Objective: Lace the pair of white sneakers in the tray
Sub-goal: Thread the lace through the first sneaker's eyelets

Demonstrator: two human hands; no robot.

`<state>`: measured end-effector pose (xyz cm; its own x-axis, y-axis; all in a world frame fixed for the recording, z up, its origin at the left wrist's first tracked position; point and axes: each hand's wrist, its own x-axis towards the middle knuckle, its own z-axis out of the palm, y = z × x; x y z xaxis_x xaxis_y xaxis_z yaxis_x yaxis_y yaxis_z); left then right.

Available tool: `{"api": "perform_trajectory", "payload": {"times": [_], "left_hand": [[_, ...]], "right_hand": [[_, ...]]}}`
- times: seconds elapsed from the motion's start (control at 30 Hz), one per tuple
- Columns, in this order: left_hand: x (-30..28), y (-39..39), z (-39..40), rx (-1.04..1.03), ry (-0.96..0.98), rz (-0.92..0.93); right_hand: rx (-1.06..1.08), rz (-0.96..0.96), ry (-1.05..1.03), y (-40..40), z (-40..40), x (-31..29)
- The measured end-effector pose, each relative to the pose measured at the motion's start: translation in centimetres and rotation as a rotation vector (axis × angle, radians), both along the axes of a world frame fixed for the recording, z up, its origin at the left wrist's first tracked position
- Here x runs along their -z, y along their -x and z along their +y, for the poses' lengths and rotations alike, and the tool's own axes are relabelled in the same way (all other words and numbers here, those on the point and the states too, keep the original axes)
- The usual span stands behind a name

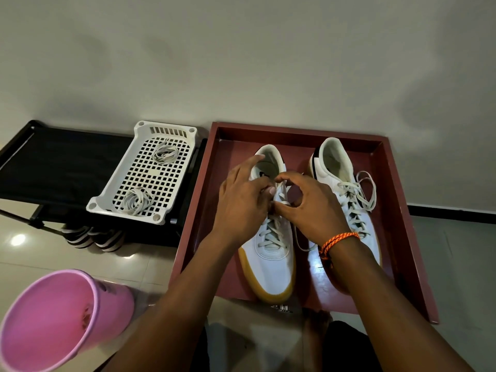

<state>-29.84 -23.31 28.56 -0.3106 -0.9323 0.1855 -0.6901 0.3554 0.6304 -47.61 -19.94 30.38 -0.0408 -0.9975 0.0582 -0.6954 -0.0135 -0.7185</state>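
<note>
Two white sneakers with tan soles stand side by side in a dark red tray [397, 200], toes toward me. The right sneaker [341, 178] is laced, and its lace ends lie loose in loops over its side. Over the upper eyelets of the left sneaker [271, 261], my left hand [241, 205] and my right hand [308, 208] meet, each pinching part of its white lace [280, 193]. Crossed lacing shows below my fingers. An orange cord bracelet [338, 241] is on my right wrist.
A white perforated basket [126, 183] holding two coiled spare laces rests on a black rack [53, 162] left of the tray. Striped shoes [94, 237] sit under the rack. A pink bucket [61, 318] lies at the lower left. A wall stands behind the tray.
</note>
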Motion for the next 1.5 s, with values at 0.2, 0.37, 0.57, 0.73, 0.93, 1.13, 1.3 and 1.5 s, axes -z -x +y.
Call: {"api": "perform_trajectory", "payload": {"times": [0.2, 0.37, 0.57, 0.73, 0.93, 1.13, 1.3, 1.5], "left_hand": [[-0.6, -0.3, -0.7, -0.102, 0.008, 0.123], [-0.6, -2.0, -1.6, -0.213, 0.033, 0.312], [-0.5, -0.4, -0.1, 0.017, -0.057, 0.033], [-0.3, -0.6, -0.6, 0.001, -0.045, 0.029], [-0.2, -1.2, -1.6, -0.155, -0.017, 0.313], [-0.7, -1.8, -1.4, -0.102, -0.029, 0.328], [0.0, -0.5, -0.5, -0.005, -0.091, 0.077], [0.0, -0.6, -1.1, -0.067, -0.052, 0.324]], "right_hand": [[0.014, 0.015, 0.002, -0.3, 0.0, 0.1], [0.010, 0.000, -0.011, -0.3, 0.1, 0.1], [-0.014, -0.007, 0.017, -0.2, -0.1, 0.5], [-0.009, -0.005, 0.002, -0.4, -0.1, 0.3], [-0.008, -0.011, 0.003, -0.5, -0.1, 0.1], [0.004, -0.001, 0.011, -0.3, -0.1, 0.2], [-0.003, -0.003, 0.032, -0.5, 0.0, 0.0], [-0.002, -0.002, 0.033, -0.4, -0.1, 0.0]]}}
